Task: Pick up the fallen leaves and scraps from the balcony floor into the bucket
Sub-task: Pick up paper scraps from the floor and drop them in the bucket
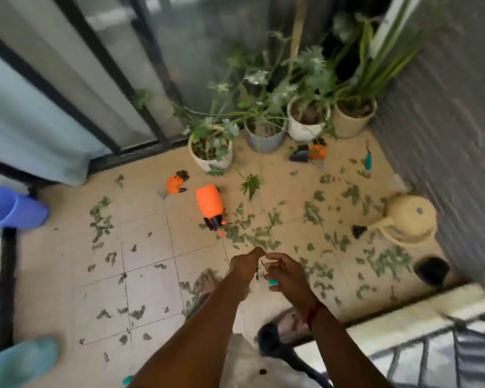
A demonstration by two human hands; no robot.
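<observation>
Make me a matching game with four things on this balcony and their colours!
Things:
1. bucket
2. spray bottle
3. watering can
4. leaves on the floor

Colours:
A. green
B. cream
C. blue
D. orange

Pairs: 1-C, 2-D, 3-B, 4-A

- One head-worn wide-angle view, directed forward and steeply down onto the balcony floor (pixel 149 275).
- Left hand (pixel 245 266) and right hand (pixel 284 271) are framed close, lower centre; potted plants (pixel 263 130) are seen farther off, at top.
</observation>
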